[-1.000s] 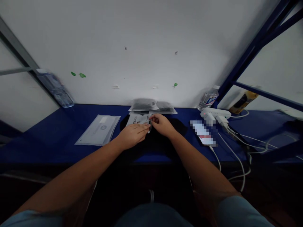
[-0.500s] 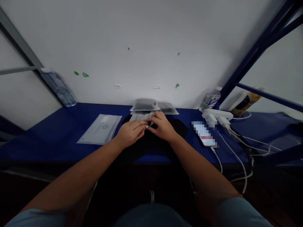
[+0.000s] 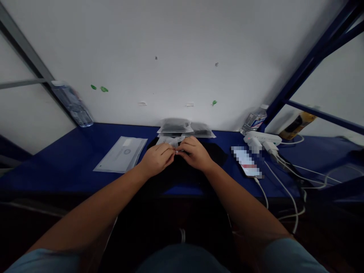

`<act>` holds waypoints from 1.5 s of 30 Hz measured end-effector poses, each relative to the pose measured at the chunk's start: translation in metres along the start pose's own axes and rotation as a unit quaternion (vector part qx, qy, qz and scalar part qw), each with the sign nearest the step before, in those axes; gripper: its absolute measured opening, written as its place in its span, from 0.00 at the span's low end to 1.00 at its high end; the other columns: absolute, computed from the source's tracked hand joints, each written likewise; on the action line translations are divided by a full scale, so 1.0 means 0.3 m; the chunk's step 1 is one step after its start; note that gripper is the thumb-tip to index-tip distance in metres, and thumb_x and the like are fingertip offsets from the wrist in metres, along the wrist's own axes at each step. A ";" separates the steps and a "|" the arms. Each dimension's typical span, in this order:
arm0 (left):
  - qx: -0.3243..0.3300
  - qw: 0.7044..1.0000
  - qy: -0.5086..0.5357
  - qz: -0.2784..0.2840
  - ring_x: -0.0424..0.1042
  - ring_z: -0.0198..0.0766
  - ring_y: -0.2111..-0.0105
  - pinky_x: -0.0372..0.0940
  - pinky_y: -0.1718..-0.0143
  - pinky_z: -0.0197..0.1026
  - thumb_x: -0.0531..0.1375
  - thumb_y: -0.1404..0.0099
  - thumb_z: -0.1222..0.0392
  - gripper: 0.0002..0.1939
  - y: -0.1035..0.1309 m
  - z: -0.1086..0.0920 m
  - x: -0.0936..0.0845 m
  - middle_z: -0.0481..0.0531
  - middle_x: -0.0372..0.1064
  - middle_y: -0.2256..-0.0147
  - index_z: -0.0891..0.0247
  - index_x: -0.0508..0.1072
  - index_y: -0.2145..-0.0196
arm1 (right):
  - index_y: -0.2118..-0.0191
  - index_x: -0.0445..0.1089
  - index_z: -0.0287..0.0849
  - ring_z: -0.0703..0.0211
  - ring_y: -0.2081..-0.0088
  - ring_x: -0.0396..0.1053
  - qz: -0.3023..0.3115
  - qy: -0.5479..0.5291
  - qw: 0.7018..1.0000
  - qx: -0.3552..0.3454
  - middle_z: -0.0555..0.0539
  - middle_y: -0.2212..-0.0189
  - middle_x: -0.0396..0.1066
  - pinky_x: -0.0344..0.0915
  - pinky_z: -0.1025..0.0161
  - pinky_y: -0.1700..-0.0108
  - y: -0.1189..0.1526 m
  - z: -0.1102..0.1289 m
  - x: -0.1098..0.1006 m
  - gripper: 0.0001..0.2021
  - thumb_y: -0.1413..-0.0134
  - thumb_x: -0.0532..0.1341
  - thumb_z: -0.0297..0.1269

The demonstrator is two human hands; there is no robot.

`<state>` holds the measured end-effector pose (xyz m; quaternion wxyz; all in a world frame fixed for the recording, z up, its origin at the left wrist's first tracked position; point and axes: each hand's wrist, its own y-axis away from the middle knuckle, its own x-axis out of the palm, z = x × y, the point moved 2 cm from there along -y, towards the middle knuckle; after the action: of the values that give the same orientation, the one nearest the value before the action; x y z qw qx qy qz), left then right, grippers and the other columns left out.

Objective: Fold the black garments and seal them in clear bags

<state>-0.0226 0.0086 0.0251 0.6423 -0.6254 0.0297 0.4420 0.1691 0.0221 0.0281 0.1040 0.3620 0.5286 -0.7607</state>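
Observation:
My left hand (image 3: 158, 160) and my right hand (image 3: 197, 154) meet at the middle of the blue desk (image 3: 79, 151). Both have their fingers pinched on the near edge of a frosted plastic bag (image 3: 168, 141), thumb tips almost touching. Much of that bag is hidden by my fingers. Beneath my hands spreads a dark black item (image 3: 214, 152), perhaps cloth; its kind is unclear. Just beyond lie two more frosted bags with dark contents, a left bag (image 3: 175, 125) and a right bag (image 3: 201, 130), against the wall. To the left rests a flat frosted bag (image 3: 122, 154) with a round printed mark.
A phone (image 3: 247, 162) on a charging cable lies at right, beside a white power strip (image 3: 263, 138) with plugs and trailing white cables. Bottles stand by the wall: a clear bottle (image 3: 254, 120) at right, a large bottle (image 3: 73, 104) at left, a yellow bottle (image 3: 298, 125) behind the blue frame.
My right fingers have come down and closer to my left fingertips along the bag's edge. The whole view has shifted slightly.

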 end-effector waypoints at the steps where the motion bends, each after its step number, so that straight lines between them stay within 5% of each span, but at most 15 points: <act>1: 0.007 1.000 -0.009 0.005 0.75 0.41 0.63 0.74 0.60 0.43 0.57 0.30 0.69 0.06 0.000 -0.003 -0.001 0.56 0.75 0.64 0.64 0.73 0.62 | 0.60 0.74 0.46 0.53 0.61 0.68 0.001 0.003 1.000 -0.005 0.46 0.65 0.74 0.64 0.53 0.53 -0.001 0.000 0.001 0.06 0.32 0.60 0.37; 7: 0.009 0.999 -0.019 0.037 0.75 0.42 0.62 0.74 0.60 0.46 0.55 0.29 0.68 0.08 0.002 -0.004 0.000 0.56 0.74 0.63 0.64 0.74 0.62 | 0.61 0.74 0.46 0.53 0.62 0.68 0.033 0.002 0.999 0.007 0.46 0.65 0.75 0.64 0.53 0.53 -0.006 0.003 0.004 0.06 0.32 0.59 0.35; 14: -0.021 0.999 -0.007 0.025 0.72 0.40 0.65 0.70 0.61 0.45 0.56 0.27 0.65 0.07 -0.009 0.004 -0.007 0.53 0.73 0.65 0.63 0.73 0.63 | 0.63 0.74 0.46 0.53 0.61 0.70 -0.006 -0.032 0.999 0.028 0.46 0.66 0.76 0.64 0.53 0.52 0.002 -0.010 0.002 0.05 0.33 0.61 0.36; 25: -0.002 0.998 -0.035 0.057 0.67 0.40 0.69 0.67 0.66 0.44 0.53 0.27 0.66 0.13 0.002 -0.006 0.004 0.51 0.66 0.71 0.63 0.71 0.69 | 0.61 0.77 0.46 0.53 0.62 0.70 0.054 0.000 0.998 0.030 0.45 0.66 0.77 0.64 0.53 0.52 0.000 -0.007 0.016 0.08 0.34 0.59 0.31; 34: -0.017 0.999 -0.023 0.032 0.72 0.42 0.63 0.69 0.59 0.46 0.55 0.27 0.65 0.07 -0.016 -0.004 -0.014 0.54 0.74 0.64 0.63 0.74 0.61 | 0.62 0.73 0.46 0.54 0.62 0.70 -0.013 -0.071 0.996 0.046 0.47 0.67 0.75 0.66 0.55 0.54 0.003 -0.010 -0.001 0.02 0.35 0.63 0.35; 45: -0.018 0.999 -0.036 -0.007 0.68 0.39 0.69 0.66 0.64 0.44 0.53 0.27 0.67 0.12 -0.011 -0.019 -0.017 0.51 0.70 0.71 0.63 0.73 0.67 | 0.62 0.74 0.47 0.54 0.63 0.71 -0.027 -0.070 0.997 0.014 0.47 0.67 0.76 0.65 0.53 0.55 -0.005 0.026 -0.012 0.04 0.34 0.62 0.37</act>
<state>-0.0208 0.0018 0.0293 0.6348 -0.6208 -0.0059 0.4599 0.1675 0.0150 0.0330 0.1151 0.2943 0.5193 -0.7940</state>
